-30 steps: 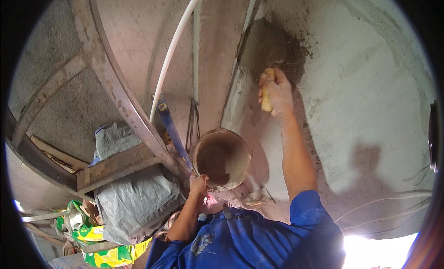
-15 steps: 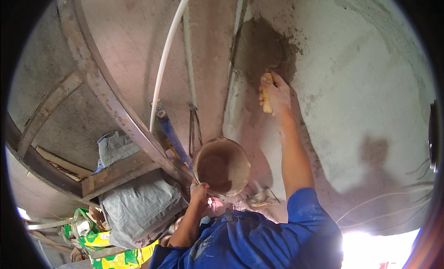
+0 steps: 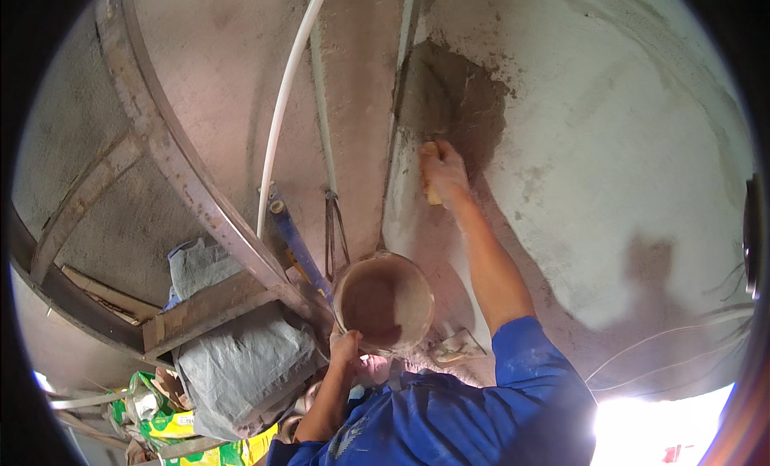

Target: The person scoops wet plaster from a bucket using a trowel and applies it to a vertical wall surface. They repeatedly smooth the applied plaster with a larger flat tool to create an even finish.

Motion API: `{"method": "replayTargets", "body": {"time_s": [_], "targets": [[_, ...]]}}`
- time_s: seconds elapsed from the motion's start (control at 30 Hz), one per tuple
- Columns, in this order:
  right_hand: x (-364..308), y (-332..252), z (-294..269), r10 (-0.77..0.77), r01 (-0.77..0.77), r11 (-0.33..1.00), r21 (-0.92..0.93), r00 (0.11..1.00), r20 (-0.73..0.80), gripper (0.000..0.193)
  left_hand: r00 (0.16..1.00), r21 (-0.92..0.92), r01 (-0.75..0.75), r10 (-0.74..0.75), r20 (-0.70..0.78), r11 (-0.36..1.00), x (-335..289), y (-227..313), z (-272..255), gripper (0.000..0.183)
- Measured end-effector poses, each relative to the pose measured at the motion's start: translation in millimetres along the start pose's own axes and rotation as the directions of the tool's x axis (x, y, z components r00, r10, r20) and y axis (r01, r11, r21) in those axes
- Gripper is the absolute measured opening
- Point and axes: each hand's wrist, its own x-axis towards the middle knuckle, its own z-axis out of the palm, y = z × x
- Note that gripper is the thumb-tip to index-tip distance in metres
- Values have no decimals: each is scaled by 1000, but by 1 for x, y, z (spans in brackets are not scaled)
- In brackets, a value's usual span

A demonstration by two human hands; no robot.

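Note:
My right hand [image 3: 445, 174], arm stretched out, is closed round the yellow handle of a trowel [image 3: 434, 196]. Its blade does not show clearly against the wall. Just beyond the fingers, a dark, wet patch of mortar [image 3: 473, 113] spreads over the pale wall [image 3: 593, 185], beside a vertical corner line. Lower down, my left hand [image 3: 346, 347] grips the near left rim of a round, mortar-stained bucket [image 3: 419, 283]. The bucket's mouth faces up, and some grey-brown mix [image 3: 377, 305] shows inside.
A rusty metal frame [image 3: 180, 173] curves along the left. Beside the bucket lean a blue spirit level [image 3: 297, 240] and a white pipe [image 3: 282, 105]. Grey sheeting [image 3: 245, 362] and green-yellow bags [image 3: 172, 424] lie lower left. Thin cables [image 3: 642, 362] hang at the right.
My right hand has moved left and slightly down along the wall with the trowel, toward the corner line. My left hand still holds the bucket, almost in place.

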Motion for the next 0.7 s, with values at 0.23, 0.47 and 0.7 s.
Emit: {"method": "replayTargets", "body": {"time_s": [0.23, 0.47, 0.7], "targets": [[-64, -16, -84, -85, 109, 968, 226, 990, -112, 60, 996, -8, 83, -83, 13, 997, 11, -21, -4, 56], [-74, -1, -37, -79, 92, 967, 237, 995, -65, 28, 999, -58, 35, -34, 13, 998, 20, -36, 1, 53], [43, 29, 78, -36, 36, 991, 125, 999, -4, 31, 999, 262, 41, -47, 15, 964, 15, -27, -16, 49]]}}
